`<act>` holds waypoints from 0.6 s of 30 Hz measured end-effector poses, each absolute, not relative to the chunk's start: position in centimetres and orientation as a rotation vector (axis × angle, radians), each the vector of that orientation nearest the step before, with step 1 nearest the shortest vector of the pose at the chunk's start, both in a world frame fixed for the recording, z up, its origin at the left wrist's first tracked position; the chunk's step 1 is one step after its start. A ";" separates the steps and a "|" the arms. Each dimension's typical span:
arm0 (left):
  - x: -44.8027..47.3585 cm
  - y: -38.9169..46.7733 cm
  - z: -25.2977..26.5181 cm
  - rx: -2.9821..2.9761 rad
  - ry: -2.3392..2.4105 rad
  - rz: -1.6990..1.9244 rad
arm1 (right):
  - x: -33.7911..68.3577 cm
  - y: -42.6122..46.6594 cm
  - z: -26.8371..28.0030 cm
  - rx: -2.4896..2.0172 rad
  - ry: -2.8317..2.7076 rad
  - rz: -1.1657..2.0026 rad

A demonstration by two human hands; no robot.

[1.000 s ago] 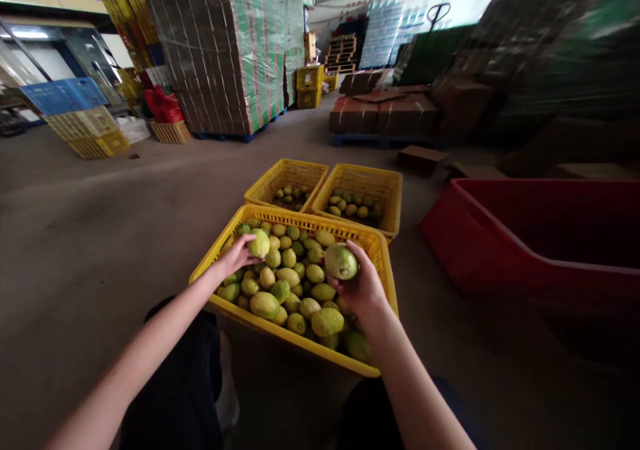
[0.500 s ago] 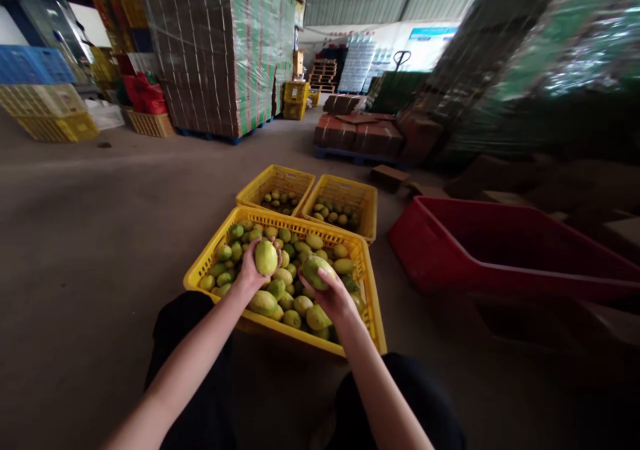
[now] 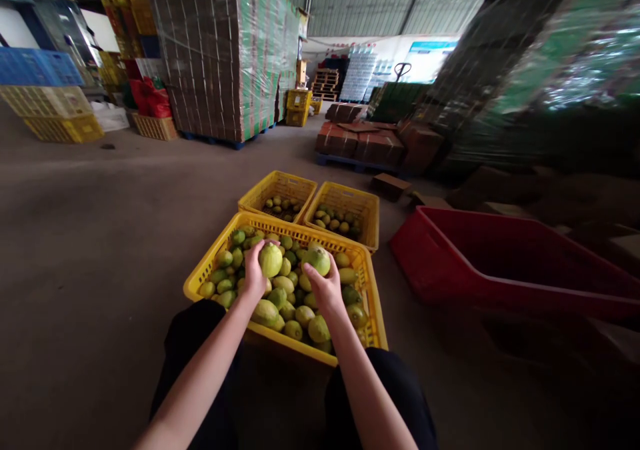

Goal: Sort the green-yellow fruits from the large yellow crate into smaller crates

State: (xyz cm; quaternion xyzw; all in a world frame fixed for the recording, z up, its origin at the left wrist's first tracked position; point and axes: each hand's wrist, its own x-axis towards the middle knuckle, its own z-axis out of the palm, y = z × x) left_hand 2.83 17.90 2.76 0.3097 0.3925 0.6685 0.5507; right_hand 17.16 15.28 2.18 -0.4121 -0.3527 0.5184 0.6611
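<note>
My left hand (image 3: 256, 270) is closed around a yellow-green lemon (image 3: 271, 260), held above the front crate. Beside it, my right hand (image 3: 325, 287) grips a greener lemon (image 3: 317, 261), its end turned upward. The two fruits are a short gap apart. Below both hands, a yellow plastic crate (image 3: 210, 258) holds many green and yellow lemons (image 3: 265, 312), partly covered by my hands. It stands between my knees.
Two more yellow crates, a left one (image 3: 250, 199) and a right one (image 3: 373, 220), stand just beyond, each with some lemons low inside. A red tub (image 3: 435, 270) is at right. Farther back are wrapped box stacks (image 3: 205, 57) and flattened cartons on a blue pallet (image 3: 357, 165).
Both fruits have been turned in my fingers; the right one now shows its end. My left hand moved slightly right, and my right hand rose a little. The view tilted up slightly.
</note>
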 end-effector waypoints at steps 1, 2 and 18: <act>2.9 17.6 2.8 0.760 0.928 1.626 | 16.9 15.2 2.1 -0.936 -0.868 1.138; 3.0 17.3 2.9 0.784 0.916 1.666 | 16.7 15.1 1.9 -0.939 -0.933 1.121; 1.9 16.3 3.2 1.140 0.816 1.575 | 16.4 14.0 2.4 -0.919 -1.130 1.160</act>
